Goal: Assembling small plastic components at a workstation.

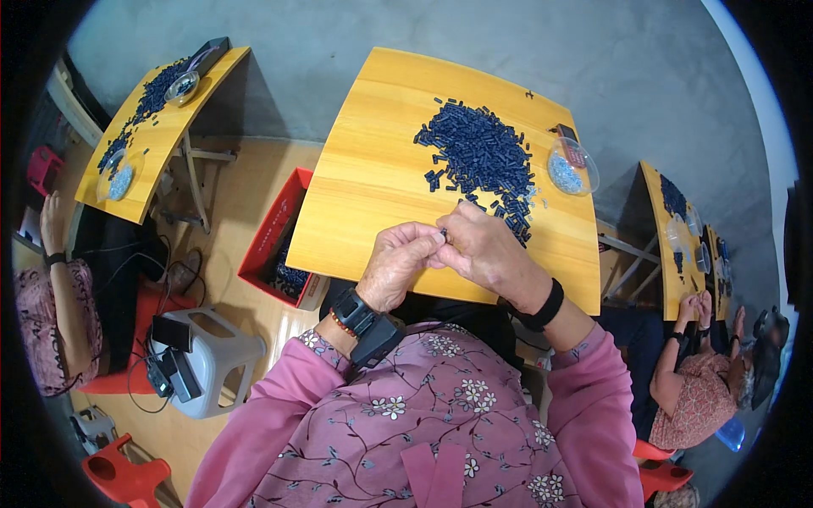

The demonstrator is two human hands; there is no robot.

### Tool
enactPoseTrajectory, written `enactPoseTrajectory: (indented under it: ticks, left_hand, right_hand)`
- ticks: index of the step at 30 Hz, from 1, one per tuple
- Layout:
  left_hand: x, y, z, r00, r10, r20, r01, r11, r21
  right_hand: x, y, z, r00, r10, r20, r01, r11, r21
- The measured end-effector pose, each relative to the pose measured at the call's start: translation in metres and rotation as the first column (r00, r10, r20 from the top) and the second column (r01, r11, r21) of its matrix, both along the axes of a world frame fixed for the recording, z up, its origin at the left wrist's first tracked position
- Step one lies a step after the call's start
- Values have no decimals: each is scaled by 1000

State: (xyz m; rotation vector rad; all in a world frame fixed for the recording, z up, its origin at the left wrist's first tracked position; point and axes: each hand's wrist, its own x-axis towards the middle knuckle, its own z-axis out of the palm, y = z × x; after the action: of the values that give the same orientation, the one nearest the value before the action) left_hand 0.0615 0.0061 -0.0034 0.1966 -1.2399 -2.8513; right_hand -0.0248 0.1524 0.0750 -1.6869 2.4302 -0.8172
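Note:
Close to the near edge of the table (347, 203), my left hand (398, 261) and my right hand (493, 256) meet with their fingers pinched together. Between the fingertips shows a small dark piece (444, 233), mostly covered by both hands. A heap of short dark blue tube-like pieces (478, 148) spreads just beyond my hands, trailing down beside the right one. To the right of the heap stands a clear round bowl (584, 179) holding small pale see-through bits (564, 173). A few such bits (533, 196) lie loose on the wood by the heap.
A dark red object (572, 152) sits behind the bowl. On the floor left of the table is a red box (275, 233) with more dark pieces inside. A grey stool (212, 356) carries dark devices. People work at tables on the left (199, 102) and right (656, 207).

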Motion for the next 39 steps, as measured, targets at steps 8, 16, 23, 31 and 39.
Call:
enactPoseTrajectory:
  ticks: [8, 16, 23, 31, 39]
  left_hand:
    - [2, 5, -7, 996, 78, -54, -83, 991, -107]
    - [4, 12, -4, 983, 182, -26, -183, 956, -229]
    - [1, 12, -15, 978, 202, -43, -205, 928, -311]
    - [4, 13, -10, 986, 157, -54, -166, 916, -365]
    - [3, 11, -9, 975, 215, -58, -219, 972, -87]
  right_hand:
    - [2, 3, -7, 997, -19, 69, 19, 1000, 3]
    - [9, 6, -14, 1000, -11, -13, 12, 997, 75]
    - [20, 9, -14, 995, -57, -81, 68, 987, 148]
    - [23, 15, -21, 989, -57, -133, 69, 994, 86]
    - [28, 16, -12, 987, -159, -35, 158, 987, -41]
